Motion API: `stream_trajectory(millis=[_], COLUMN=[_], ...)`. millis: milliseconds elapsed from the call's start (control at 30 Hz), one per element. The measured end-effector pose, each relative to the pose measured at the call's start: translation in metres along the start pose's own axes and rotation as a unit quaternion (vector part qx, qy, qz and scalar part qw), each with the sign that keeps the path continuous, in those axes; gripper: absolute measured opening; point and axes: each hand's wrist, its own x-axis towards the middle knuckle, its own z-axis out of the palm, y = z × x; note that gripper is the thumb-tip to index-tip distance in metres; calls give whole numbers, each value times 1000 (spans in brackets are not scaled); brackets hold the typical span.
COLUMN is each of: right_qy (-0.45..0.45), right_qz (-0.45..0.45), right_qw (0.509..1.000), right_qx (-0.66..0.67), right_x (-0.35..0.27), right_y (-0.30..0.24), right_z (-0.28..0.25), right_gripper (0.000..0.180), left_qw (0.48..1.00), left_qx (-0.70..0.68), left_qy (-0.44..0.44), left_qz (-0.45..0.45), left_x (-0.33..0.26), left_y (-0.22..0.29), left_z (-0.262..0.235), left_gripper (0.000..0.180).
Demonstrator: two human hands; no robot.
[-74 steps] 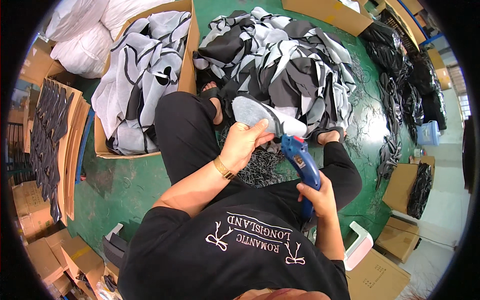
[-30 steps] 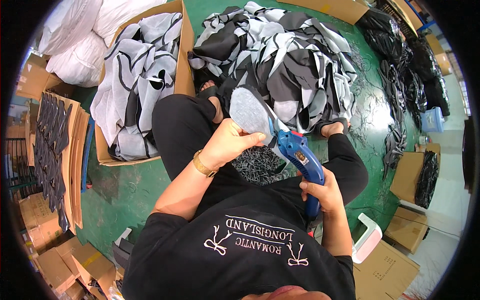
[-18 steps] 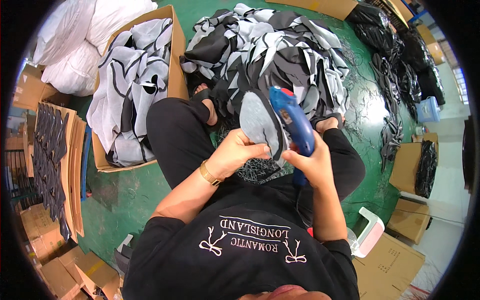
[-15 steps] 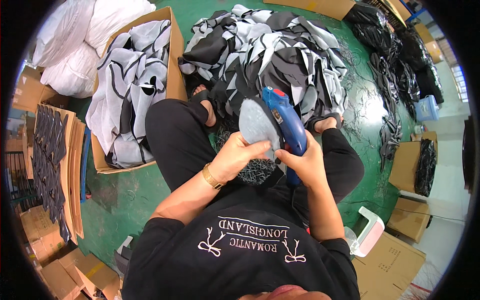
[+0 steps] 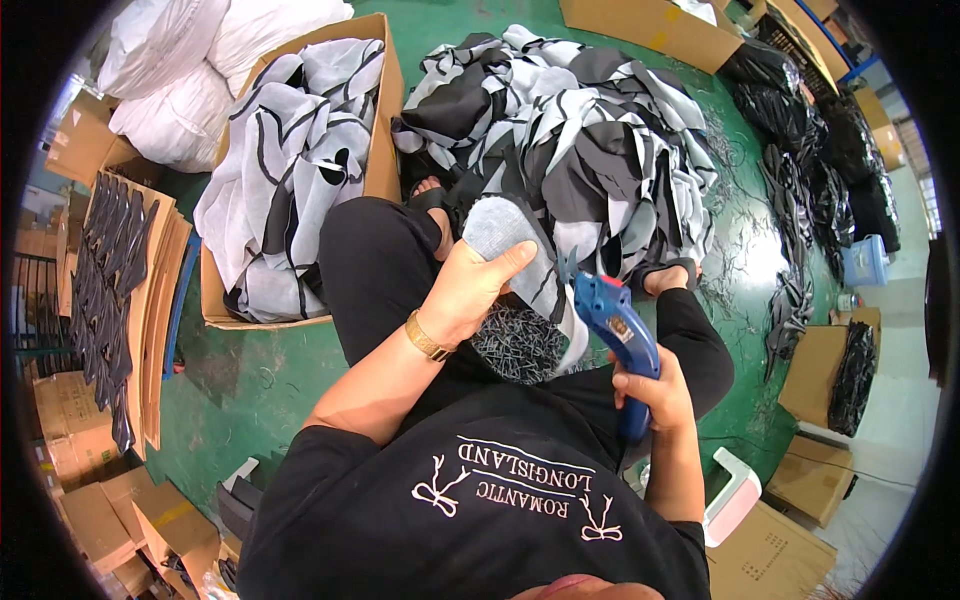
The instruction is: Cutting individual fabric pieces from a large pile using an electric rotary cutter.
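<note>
My left hand (image 5: 472,290) is closed on a grey-white fabric piece (image 5: 497,228), thumb across the top. The rounded end stands up past my fingers, and a long strip runs down to the right. My right hand (image 5: 655,388) is wrapped around the body of blue cordless-looking electric scissors (image 5: 622,325). Their open-looking blades point up and away, just right of the fabric, and I cannot tell if they touch it. Beneath the fabric, between my legs, a heap of thin dark clippings (image 5: 515,342) shows.
Beyond my feet lies a big pile of grey, white and black fabric pieces (image 5: 590,150). To the left, a cardboard box (image 5: 383,130) is filled with similar pieces. White sacks (image 5: 165,110) stand behind it. Black plastic bags (image 5: 780,95) lie at far right, and a white-and-pink object (image 5: 735,495) is near my right elbow.
My right hand has moved down and right with the electric scissors, away from my left hand. The fabric piece has tilted, its lower strip now hanging free. The whole view has shifted slightly.
</note>
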Motion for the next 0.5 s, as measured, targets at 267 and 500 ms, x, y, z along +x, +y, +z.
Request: stream_trajectory(millis=[267,500], right_qy=[-13,-38], right_qz=[41,53], right_qw=[999,998], right_qx=[-2,-2], right_x=[-9,-11], right_y=[3,5], right_z=[-8,-7], right_gripper=[37,36], left_qw=[997,996], left_qx=[60,75], left_qy=[-40,-52], left_qz=[8,24], left_x=[-2,-6], left_y=[15,19], left_z=[0,3], left_gripper=[29,26])
